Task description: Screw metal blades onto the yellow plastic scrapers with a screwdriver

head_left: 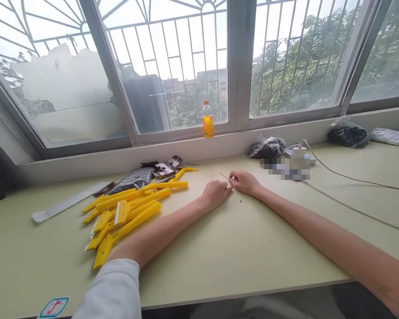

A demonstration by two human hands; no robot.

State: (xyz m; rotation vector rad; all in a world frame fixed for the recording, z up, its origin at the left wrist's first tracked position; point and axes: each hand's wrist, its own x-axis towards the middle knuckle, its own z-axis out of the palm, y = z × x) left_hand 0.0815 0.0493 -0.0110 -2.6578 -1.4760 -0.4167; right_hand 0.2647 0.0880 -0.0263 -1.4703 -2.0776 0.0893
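Note:
Near the middle of the table, my left hand (216,194) rests with its fingers curled closed. Whatever lies inside those fingers is hidden. Close beside it, my right hand (245,182) pinches a thin metal rod (224,176) that sticks out to the left past the fingertips; its exact kind is too small to tell. A tiny dark metal piece (240,201), perhaps a screw, lies on the table just below my right hand. Left of my left forearm is a loose pile of several yellow scrapers (133,220), some with pale blades.
Behind the scrapers lie a black plastic bag (133,179) and small packets (168,167). A long white strip (69,201) is at the left. Bagged items (268,147), a white charger (298,152) and cables (347,179) are at the right. An orange-capped bottle (208,120) stands by the window.

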